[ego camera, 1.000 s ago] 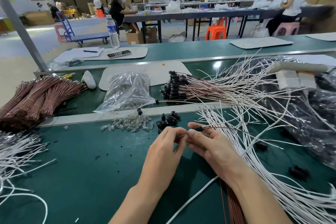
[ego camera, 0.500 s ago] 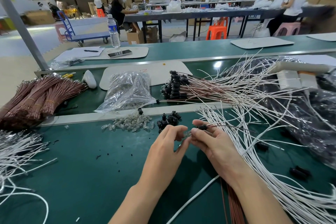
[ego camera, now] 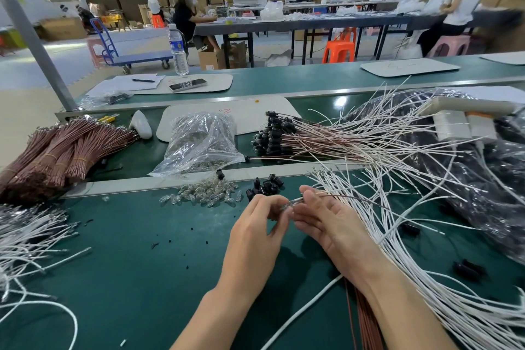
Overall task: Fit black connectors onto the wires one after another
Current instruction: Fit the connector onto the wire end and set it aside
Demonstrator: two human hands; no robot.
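No writing could be read for certain; the water bottle [ego camera: 178, 50] on the far worktop carried a blue label too small to make out, and red marks on the white board [ego camera: 250, 115] were unclear. Both hands met over the green worktop [ego camera: 127, 250], just in front of a small heap of loose black connectors [ego camera: 264, 187]. The left hand [ego camera: 255, 233] was curled, thumb and fingertips pinched on the metal end of a brown wire [ego camera: 349, 196]. The right hand [ego camera: 326, 221] lay palm-up with its fingers loosely open, thumb and forefinger closed on the same wire, which ran off rightward over the white wires [ego camera: 397, 236]. Half a second earlier a black connector showed at the right fingertips; now only the shiny tip appeared between the hands, and the right palm had turned further upward. A finished bundle of connector-tipped wires [ego camera: 284, 136] lay beyond the metal rail, beside a clear bag [ego camera: 201, 142] of small glass parts.
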